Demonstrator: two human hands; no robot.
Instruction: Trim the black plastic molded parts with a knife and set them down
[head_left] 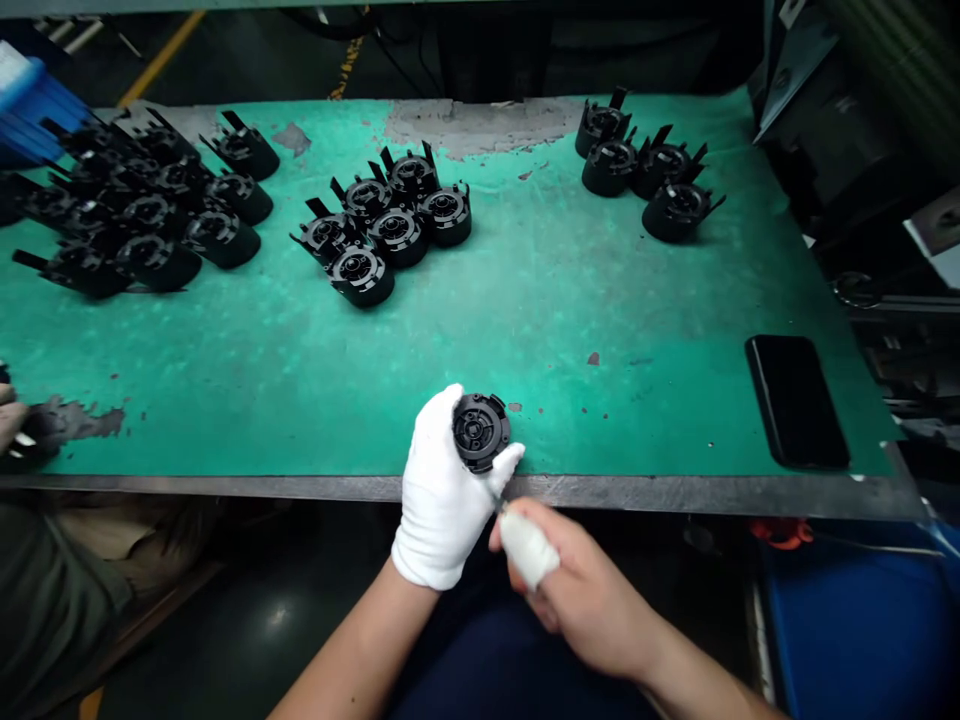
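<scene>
My left hand (446, 490), in a white glove, is closed around a round black plastic part (481, 432) at the table's front edge. The part's ribbed inner face, with a small hub in its middle, is turned up toward me. Just below it, my bare right hand (574, 580) is closed on a slim metal-tipped tool (498, 500). A white covering shows at its thumb, slightly blurred. The tool's tip is close to the gloved thumb and the part's lower rim; whether it touches the part I cannot tell. Most of the tool is hidden by my fingers.
Black cylindrical housings stand in groups on the green tabletop (510, 320): a big cluster (150, 215) left, several (396, 232) mid-back, several (677, 210) back right. A black phone (798, 400) lies right. Another person's hand (10, 415) is at the left edge. Blue bins (37, 110) flank the table.
</scene>
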